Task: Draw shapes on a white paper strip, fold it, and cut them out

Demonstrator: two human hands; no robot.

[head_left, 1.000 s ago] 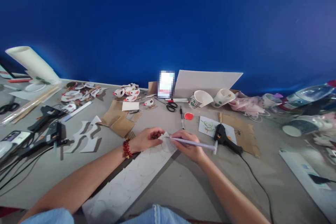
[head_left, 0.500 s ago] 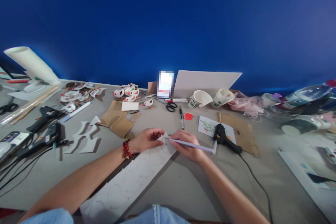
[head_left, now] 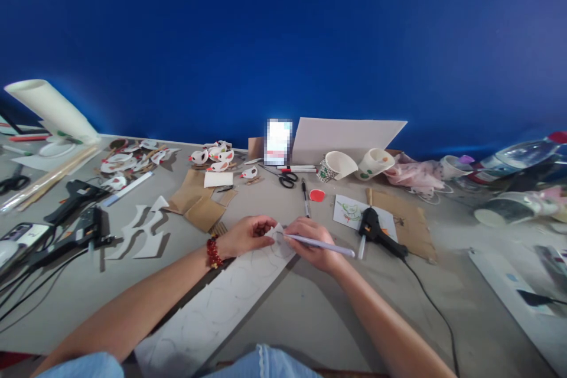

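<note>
A long white paper strip (head_left: 221, 301) with curved pencil-like outlines runs diagonally from the table's front edge up to both hands. My left hand (head_left: 250, 237) has its fingers curled on the strip's far end, thumb and fingers pinching the paper's edge. A red beaded bracelet (head_left: 214, 252) is on that wrist. In my right hand (head_left: 312, 242) is a pale purple pen (head_left: 328, 244), its tip against the paper near the strip's far end, its back end pointing right. Cut white paper shapes (head_left: 148, 230) lie to the left of the left hand.
Black glue guns (head_left: 86, 227) lie at the left, another glue gun (head_left: 376, 230) at the right on a drawing and cardboard. Behind the hands are small paper birds (head_left: 221, 156), black scissors (head_left: 287, 178), a phone (head_left: 278, 142), a black pen (head_left: 305, 198) and paper cups (head_left: 337, 166).
The purple pen's back end has swung slightly left, and its tip has shifted a little on the paper. My left hand stays in nearly the same place.
</note>
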